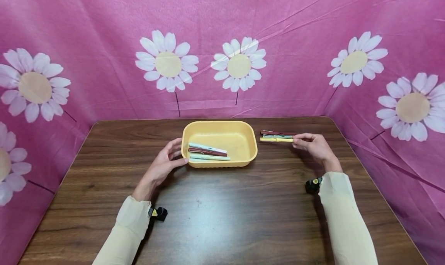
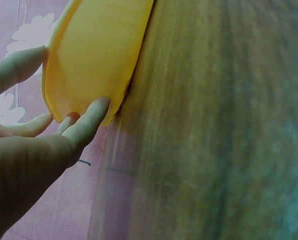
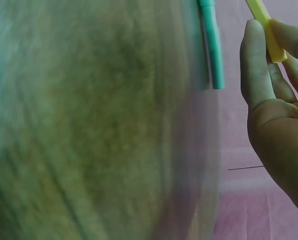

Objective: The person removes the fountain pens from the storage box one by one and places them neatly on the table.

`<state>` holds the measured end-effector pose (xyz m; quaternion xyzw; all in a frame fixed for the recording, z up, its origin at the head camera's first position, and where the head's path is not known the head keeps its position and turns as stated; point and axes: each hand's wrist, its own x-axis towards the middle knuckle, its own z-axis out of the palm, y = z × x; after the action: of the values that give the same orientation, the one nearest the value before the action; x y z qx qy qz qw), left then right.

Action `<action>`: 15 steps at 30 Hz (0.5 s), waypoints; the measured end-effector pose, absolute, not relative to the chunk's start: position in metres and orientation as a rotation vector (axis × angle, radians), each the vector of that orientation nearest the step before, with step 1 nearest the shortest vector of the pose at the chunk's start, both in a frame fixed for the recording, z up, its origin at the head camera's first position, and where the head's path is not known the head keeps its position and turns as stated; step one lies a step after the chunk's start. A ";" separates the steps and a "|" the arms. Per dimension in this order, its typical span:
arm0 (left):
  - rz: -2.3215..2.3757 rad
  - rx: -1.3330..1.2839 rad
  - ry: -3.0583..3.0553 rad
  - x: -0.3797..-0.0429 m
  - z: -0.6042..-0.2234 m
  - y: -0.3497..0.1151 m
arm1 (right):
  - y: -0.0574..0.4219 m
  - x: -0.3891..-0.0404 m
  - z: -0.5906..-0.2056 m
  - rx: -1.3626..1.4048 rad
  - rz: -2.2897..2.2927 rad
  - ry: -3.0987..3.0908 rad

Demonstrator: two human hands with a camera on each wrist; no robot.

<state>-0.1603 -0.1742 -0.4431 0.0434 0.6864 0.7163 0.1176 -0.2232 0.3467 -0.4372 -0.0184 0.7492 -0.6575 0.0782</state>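
Note:
A yellow plastic basin (image 1: 219, 165) sits at the far middle of the table. My left hand (image 1: 163, 162) rests against its left end, thumb at the front corner and loosely spread fingers on the outer wall. Inside lie several capped pens, among them a pale blue-white pen (image 1: 208, 147), a dark red pen (image 1: 208, 152) and a pale green pen (image 1: 212, 157). To the right of the basin, my right hand (image 1: 314, 146) pinches the end of a yellow pen (image 1: 276, 140) between thumb and fingers. Behind it lie a green pen (image 3: 213, 47) and another dark red pen (image 1: 271, 133).
The brown wooden table (image 1: 222, 214) ends just behind the basin and pens. A pink cloth (image 1: 295, 83) with white daisies hangs behind it and at both sides. Black wrist cameras sit on both cream sleeves (image 1: 347, 214).

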 end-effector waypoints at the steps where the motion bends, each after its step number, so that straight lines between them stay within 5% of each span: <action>1: 2.100 0.127 2.005 -0.160 -0.443 -0.174 | 0.347 -0.224 -0.439 -0.050 -1.989 2.219; 15: 2.142 0.167 1.977 -0.161 -0.447 -0.175 | 0.351 -0.230 -0.448 -0.069 -1.648 2.549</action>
<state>-0.1612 -0.1750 -0.4468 0.0568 0.6729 0.7291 0.1110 -0.2300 0.3511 -0.4480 -0.0227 0.8384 -0.5420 0.0529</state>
